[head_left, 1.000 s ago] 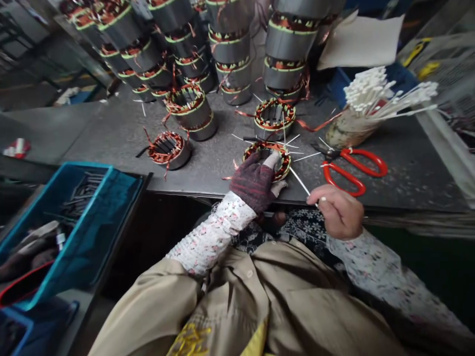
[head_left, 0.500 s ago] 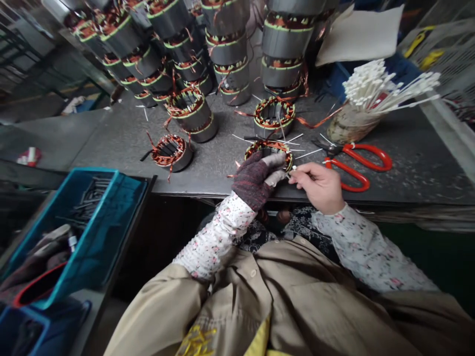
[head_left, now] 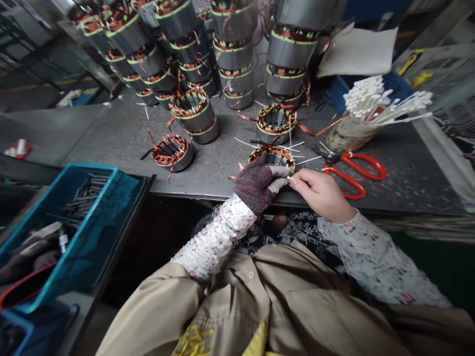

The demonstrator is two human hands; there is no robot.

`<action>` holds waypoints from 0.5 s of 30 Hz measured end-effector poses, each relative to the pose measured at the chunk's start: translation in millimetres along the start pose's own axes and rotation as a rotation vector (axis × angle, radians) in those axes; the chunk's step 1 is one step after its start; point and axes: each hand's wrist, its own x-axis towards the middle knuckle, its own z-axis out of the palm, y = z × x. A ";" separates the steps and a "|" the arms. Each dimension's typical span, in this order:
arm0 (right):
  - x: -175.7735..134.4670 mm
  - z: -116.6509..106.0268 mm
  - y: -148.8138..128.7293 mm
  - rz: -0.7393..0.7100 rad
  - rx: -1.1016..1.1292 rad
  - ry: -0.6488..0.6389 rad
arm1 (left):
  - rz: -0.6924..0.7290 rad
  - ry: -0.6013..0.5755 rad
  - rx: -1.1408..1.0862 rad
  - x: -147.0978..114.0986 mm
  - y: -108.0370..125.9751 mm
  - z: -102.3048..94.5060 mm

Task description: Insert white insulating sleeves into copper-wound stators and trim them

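Note:
A motor stator (head_left: 277,151) with copper windings and a pale green rim sits near the bench's front edge. My left hand (head_left: 255,182), in a dark knitted glove with light fingertips, grips its near side and hides part of the ring. At the rim's right, the bare fingers of my right hand (head_left: 322,195) are pinched on a white cable tie (head_left: 290,178), mostly hidden by the fingertips. Several loose white ties lie around the stator. Just behind stands another stator (head_left: 276,134). Red-handled scissors (head_left: 349,163) lie to the right of my right hand.
Stacked stators (head_left: 235,52) line the back. A small stator (head_left: 172,152) and a two-high stack (head_left: 196,116) stand left. White ties (head_left: 367,99) fill a worn cup (head_left: 349,133) at right. A teal bin (head_left: 111,212) sits lower left.
My right hand has shifted slightly right and down, its fingertips still pinched at the stator's rim. My left fingers have moved a little along the rim. The whole view has shifted slightly.

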 end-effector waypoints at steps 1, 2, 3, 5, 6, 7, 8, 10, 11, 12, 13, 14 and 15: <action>1.0 0.5 2.5 0.017 -0.013 -0.007 | 0.019 -0.019 0.020 -0.1 -0.9 -0.2; 1.5 0.5 4.3 0.032 -0.021 -0.008 | 0.040 -0.034 0.034 -0.3 -1.6 -0.3; 1.4 0.2 5.1 0.041 -0.023 -0.001 | 0.062 -0.046 0.043 -0.8 -2.2 -0.4; 0.1 -1.2 3.7 0.038 -0.012 0.028 | 0.080 -0.058 0.060 -2.0 -2.5 -0.5; -0.8 -1.7 1.9 0.027 -0.015 0.033 | 0.079 -0.066 0.075 -2.5 -2.3 -0.6; -1.9 -1.9 -0.4 0.011 -0.032 0.027 | 0.075 -0.080 0.101 -2.8 -1.9 -0.7; -2.8 -1.6 -2.9 -0.011 -0.060 0.016 | 0.069 -0.096 0.135 -2.9 -1.4 -1.0; -5.0 -0.5 -8.8 -0.066 -0.115 0.004 | 0.063 -0.122 0.196 -2.6 0.2 -2.0; -6.4 -0.5 -12.2 -0.089 -0.110 0.012 | 0.068 -0.132 0.220 -2.4 1.5 -2.7; -8.3 -1.4 -15.8 -0.101 -0.073 0.026 | 0.070 -0.142 0.238 -2.3 3.0 -3.5; -10.5 -3.3 -19.6 -0.093 -0.008 0.039 | 0.070 -0.149 0.251 -2.2 4.7 -4.3; -12.9 -6.2 -23.4 -0.067 0.066 0.053 | 0.070 -0.155 0.260 -2.2 6.4 -5.0; -15.0 -9.9 -26.8 -0.028 0.141 0.070 | 0.069 -0.159 0.266 -2.3 7.9 -5.6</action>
